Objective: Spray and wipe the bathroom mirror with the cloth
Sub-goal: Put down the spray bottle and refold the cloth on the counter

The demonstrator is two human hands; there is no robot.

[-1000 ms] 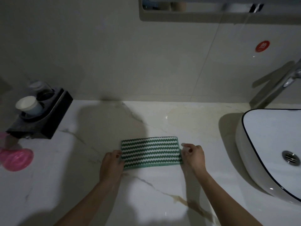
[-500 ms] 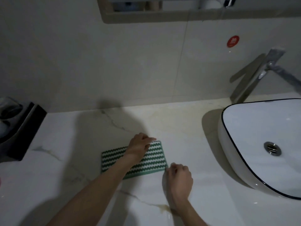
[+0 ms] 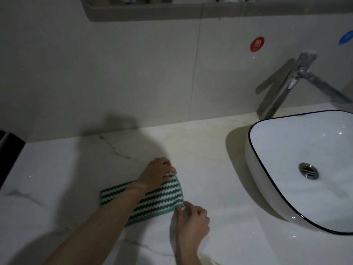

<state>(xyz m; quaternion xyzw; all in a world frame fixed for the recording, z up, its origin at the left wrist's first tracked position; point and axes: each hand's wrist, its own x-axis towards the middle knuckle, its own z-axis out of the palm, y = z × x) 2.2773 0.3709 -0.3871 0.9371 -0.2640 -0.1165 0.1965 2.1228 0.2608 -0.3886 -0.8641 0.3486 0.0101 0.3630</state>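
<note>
A green-and-white zigzag cloth (image 3: 164,199) lies folded on the marble counter (image 3: 76,169). My left hand (image 3: 156,174) reaches across it and pinches its far right corner, which lifts slightly. My right hand (image 3: 191,220) pinches the near right corner at the cloth's edge. My left forearm covers the middle of the cloth. Only the lower frame of the mirror (image 3: 172,10) shows at the top. No spray bottle is in view.
A white basin (image 3: 298,169) with a dark rim sits on the right, a chrome tap (image 3: 292,81) behind it. A red round sticker (image 3: 257,44) is on the tiled wall. A black holder (image 3: 7,155) pokes in at the left edge.
My left hand moved from the cloth's left end across to its far right corner and now pinches it. My right hand shifted to the near right corner. The view swung left.
</note>
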